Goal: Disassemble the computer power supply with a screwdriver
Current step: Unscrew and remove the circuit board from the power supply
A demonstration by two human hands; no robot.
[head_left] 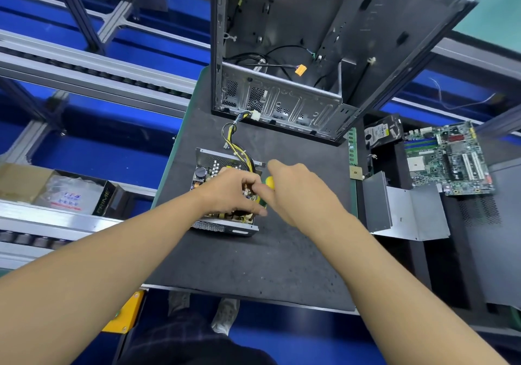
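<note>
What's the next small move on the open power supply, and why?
Probably seat the screwdriver tip in a board screw and back it out. The power supply has its cover off, with the board not yet lifted out. The right hand grips the screwdriver beside the left hand, which holds the unit. The tip is hidden, so I cannot tell which screw.
</note>
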